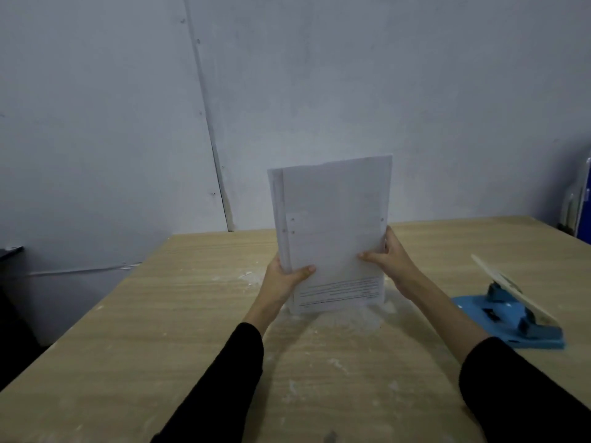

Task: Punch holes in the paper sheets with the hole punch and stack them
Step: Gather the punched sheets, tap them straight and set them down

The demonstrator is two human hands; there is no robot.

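A stack of white paper sheets (332, 219) stands upright on its lower edge on the wooden table (160, 314), its printed face toward me. Small punched holes show near its left and right edges. My left hand (284, 279) grips the stack's lower left side, thumb across the front. My right hand (393, 260) grips the lower right side, thumb on the front, fingers behind. The sheets are slightly uneven along the left edge. A blue hole punch (515, 314) with a pale raised lever lies on the table to the right, apart from both hands.
A grey panelled wall (128, 123) rises behind the table. White dust or paper scraps (351, 318) lie scattered under and around the stack. A blue object (583, 203) stands at the far right edge. A dark object (9, 251) sits at the left.
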